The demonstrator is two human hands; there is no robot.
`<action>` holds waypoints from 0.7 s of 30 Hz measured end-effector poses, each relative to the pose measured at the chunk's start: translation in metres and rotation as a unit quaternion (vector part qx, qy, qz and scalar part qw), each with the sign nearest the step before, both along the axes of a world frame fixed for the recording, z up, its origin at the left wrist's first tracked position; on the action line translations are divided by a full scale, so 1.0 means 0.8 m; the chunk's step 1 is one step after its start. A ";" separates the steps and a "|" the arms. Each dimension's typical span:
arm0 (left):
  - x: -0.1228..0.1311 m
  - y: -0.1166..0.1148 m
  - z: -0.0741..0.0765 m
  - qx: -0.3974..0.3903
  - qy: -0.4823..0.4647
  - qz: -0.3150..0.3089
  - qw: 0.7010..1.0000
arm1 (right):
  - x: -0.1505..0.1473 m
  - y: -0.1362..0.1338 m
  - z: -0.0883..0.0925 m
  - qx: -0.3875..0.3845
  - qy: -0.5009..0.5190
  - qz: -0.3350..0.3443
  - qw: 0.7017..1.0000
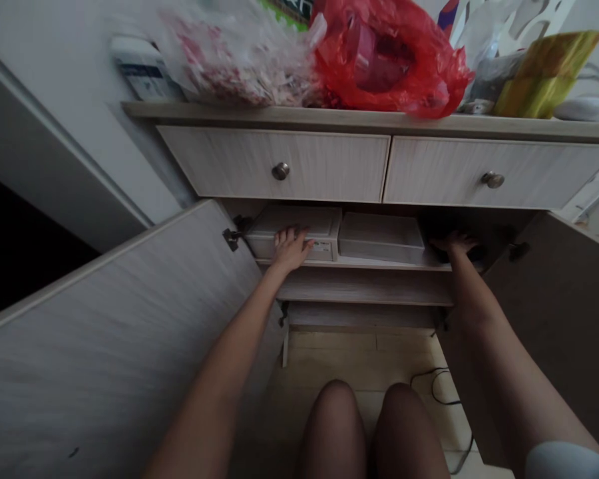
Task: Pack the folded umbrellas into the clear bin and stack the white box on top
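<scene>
Inside a low cabinet, my left hand (292,247) lies over the front top edge of a white box (279,229), its fingers curled onto the lid. That box stands on a wooden shelf (364,287). To its right sits a flat grey box (381,239). My right hand (454,243) reaches into the shadowed right end of the shelf, past the grey box. Its fingers touch something dark (472,253), and the shadow hides what it is.
Both cabinet doors (104,346) swing open toward me, on either side of my arms. Above are drawers with round metal knobs (274,166). On the cabinet top sit a red plastic bag (384,60) and other bags. My knees (369,426) and a black cable (436,386) are below, over floor tiles.
</scene>
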State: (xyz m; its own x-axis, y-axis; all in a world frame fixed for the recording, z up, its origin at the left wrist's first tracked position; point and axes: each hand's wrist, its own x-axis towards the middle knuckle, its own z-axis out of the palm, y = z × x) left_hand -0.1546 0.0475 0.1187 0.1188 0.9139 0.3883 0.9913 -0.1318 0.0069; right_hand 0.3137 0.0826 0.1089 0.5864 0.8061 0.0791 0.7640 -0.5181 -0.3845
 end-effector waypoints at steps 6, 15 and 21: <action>0.001 -0.001 0.004 -0.002 -0.001 0.002 1.000 | -0.075 -0.045 0.023 0.128 -0.080 0.257 0.955; 0.002 0.001 0.003 -0.009 0.006 0.003 1.000 | -0.089 -0.045 0.003 0.025 -0.145 0.439 0.887; 0.012 0.008 0.007 -0.017 0.004 0.011 1.000 | -0.086 -0.029 -0.002 0.021 -0.157 0.426 0.891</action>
State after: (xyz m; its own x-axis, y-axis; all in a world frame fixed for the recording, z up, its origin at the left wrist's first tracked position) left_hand -0.1450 0.0537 0.1245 0.1018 0.9292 0.3553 0.9939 -0.1100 0.0028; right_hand 0.2448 0.0590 0.1072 -0.2933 0.9403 0.1728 0.9463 0.3112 -0.0872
